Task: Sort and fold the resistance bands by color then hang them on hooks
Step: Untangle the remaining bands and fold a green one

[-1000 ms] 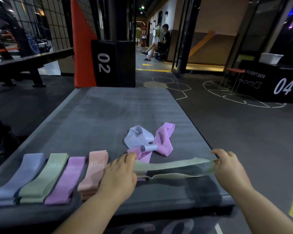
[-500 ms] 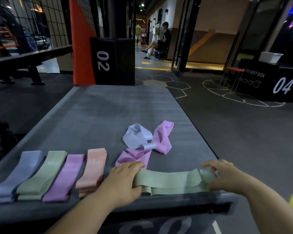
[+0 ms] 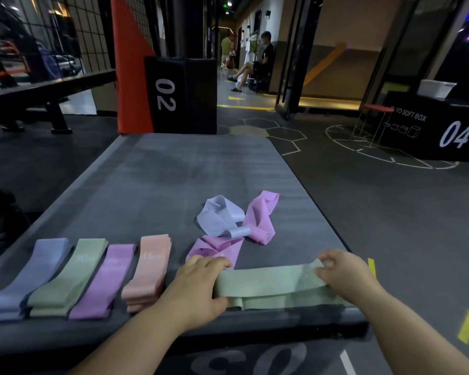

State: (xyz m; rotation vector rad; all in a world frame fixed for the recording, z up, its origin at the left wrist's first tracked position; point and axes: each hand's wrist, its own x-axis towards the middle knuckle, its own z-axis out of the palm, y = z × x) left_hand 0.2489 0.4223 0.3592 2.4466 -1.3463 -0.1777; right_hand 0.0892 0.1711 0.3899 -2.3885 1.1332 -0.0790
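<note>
Fold step: left hand (image 3: 198, 288) grips green band (image 3: 268, 285) at its left end and right hand (image 3: 341, 274) pinches the right end, band flat at tabletop (image 3: 173, 185) near edge. Next: fold it end to end, add to green stack (image 3: 71, 280). Loose bands (image 3: 260, 220) wait beyond.

Head camera looks forward and down, close over the mat (image 3: 173, 185).

Light: dim indoor hall; I log low exposure overall. Sources: warm floor-level glow at the doorway (image 3: 322, 102), far beyond the grip and to its right; ceiling spot (image 3: 229, 4) far ahead. Shadows: soft, just under the gripped green band (image 3: 268, 284). Edges: wide-angle bowing. Background: soft, grainy
</note>
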